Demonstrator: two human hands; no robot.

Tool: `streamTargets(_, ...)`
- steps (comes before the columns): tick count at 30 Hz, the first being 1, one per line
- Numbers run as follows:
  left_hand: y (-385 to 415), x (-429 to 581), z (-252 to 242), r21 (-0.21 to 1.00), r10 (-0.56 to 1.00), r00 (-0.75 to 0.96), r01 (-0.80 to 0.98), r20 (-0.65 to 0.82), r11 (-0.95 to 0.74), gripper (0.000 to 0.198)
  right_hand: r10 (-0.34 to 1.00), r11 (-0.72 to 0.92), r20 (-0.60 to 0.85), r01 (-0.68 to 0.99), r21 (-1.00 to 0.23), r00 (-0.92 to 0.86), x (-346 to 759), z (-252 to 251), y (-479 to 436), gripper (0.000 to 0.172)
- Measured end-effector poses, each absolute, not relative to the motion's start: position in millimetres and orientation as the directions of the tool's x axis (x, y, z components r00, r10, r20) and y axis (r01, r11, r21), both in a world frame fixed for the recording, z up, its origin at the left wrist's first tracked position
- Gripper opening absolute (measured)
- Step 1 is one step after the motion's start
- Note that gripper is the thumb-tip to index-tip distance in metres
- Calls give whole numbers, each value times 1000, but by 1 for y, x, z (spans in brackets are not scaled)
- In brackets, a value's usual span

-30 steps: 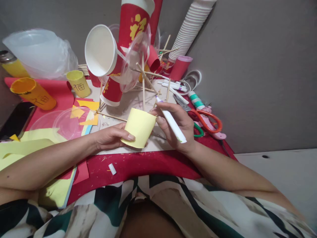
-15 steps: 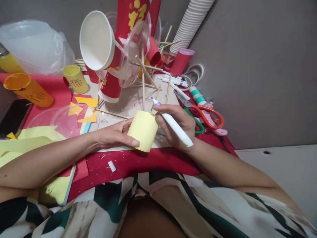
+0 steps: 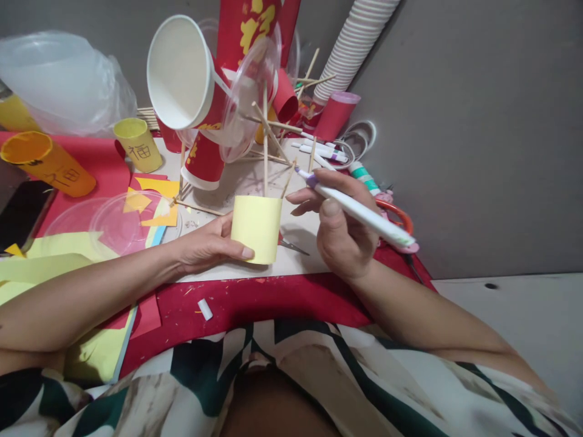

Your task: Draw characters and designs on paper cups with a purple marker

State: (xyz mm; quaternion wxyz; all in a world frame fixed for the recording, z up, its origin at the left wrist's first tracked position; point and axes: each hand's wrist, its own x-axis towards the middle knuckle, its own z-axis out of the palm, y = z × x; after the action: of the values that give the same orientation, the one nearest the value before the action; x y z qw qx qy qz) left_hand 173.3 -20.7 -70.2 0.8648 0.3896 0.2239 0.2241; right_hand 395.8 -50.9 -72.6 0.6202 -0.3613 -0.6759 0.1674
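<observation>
A pale yellow paper cup (image 3: 255, 228) stands upright on the beige board (image 3: 296, 258) near the table's front edge. My left hand (image 3: 207, 244) is wrapped round its left side, thumb across the front. My right hand (image 3: 339, 227) is to the right of the cup, apart from it, closed on a white glue pen (image 3: 359, 210) with a purple tip that points up and left above the cup's rim. Behind the cup rises a structure of wooden sticks (image 3: 265, 138), red cups (image 3: 204, 161) and a white-lined cup (image 3: 180, 71).
Orange-handled scissors (image 3: 396, 215) lie behind my right hand. More pens (image 3: 325, 150) and a stack of white cups (image 3: 350, 51) stand at the back. On the left are clear plastic lids (image 3: 113, 227), yellow paper sheets (image 3: 54, 264), two yellow cups (image 3: 136, 144) and a phone (image 3: 20, 215). A grey wall closes the right side.
My right hand has drawn away from the yellow cup to the right and lifted, with the pen now flatter. The cup has been set upright in my left hand.
</observation>
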Motion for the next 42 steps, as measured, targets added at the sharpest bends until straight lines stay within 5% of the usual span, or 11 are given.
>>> streamTargets(12,-22,175,-65,796,615,766,-251,-184,551,67,737,641,673,256,-724,60,404,-48,-67,24)
streamTargets(18,-20,175,-61,844,725,662,-266,-191,465,72,702,632,686,612,-476,-192,423,-74,-79,23)
streamTargets(24,-19,174,-69,891,782,598,-240,-177,386,78,713,621,551,755,-211,-433,434,-99,-79,25)
streamTargets(34,-19,173,-78,876,776,609,-272,-163,398,88,681,668,536,723,-174,-500,441,-108,-82,24)
streamTargets(42,-19,170,-77,884,770,617,-253,-166,394,82,734,487,603,860,-150,-311,481,-111,-61,32)
